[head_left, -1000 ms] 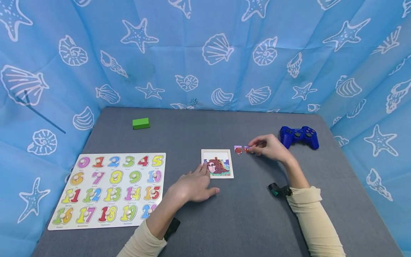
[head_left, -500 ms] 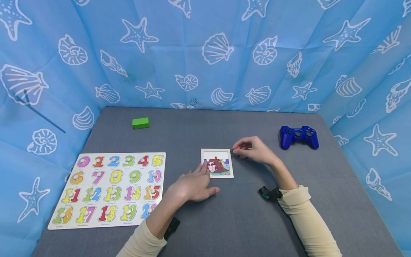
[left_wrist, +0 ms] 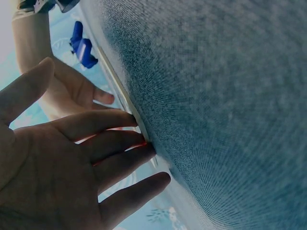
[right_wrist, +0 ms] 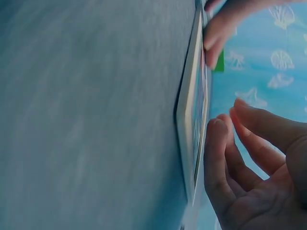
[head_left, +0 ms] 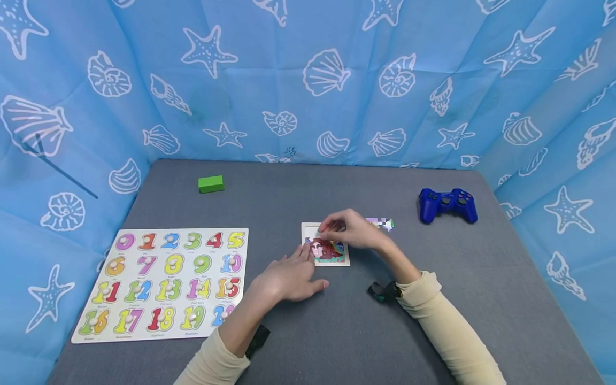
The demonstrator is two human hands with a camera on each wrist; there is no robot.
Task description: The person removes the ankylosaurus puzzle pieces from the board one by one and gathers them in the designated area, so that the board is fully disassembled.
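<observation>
A small jigsaw puzzle in a pale square tray lies at mid-table. Its lower part shows a long-haired figure, and a bare pale strip lies above. My left hand rests flat, with its fingertips on the tray's left edge and its thumb spread; in the left wrist view the fingers are straight. My right hand is over the tray's upper part, thumb and fingers drawn together in a pinch on a puzzle piece, which the fingertips hide. More puzzle pieces, purple and black-and-white, lie right behind this hand.
A white number puzzle board with knobbed pieces lies at the left, partly under my left forearm. A green block is at the back left and a blue game controller at the back right. A blue shell-patterned curtain surrounds the table.
My right hand has moved left from the loose pieces to over the tray. A reddish piece seen by its fingers has gone from view. The left hand has stayed put.
</observation>
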